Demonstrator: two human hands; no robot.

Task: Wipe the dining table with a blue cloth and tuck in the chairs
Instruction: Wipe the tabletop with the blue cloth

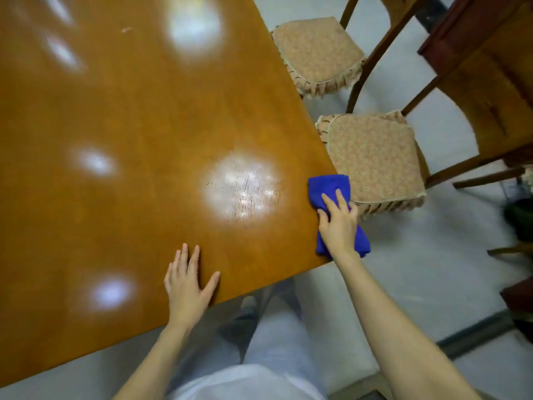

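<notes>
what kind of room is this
Most likely a home dining room: a large glossy wooden table, a near chair and a far chair with frilled seat cushions beside its edge, and the right hand pressing a blue cloth at the table's corner.

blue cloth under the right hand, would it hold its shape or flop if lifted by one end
Probably floppy: the folded blue fabric cloth bunches softly under the right hand and overhangs the edge of the glossy wooden table. Likely light, being soft pile fabric. It may slide easily on that shiny top.
</notes>
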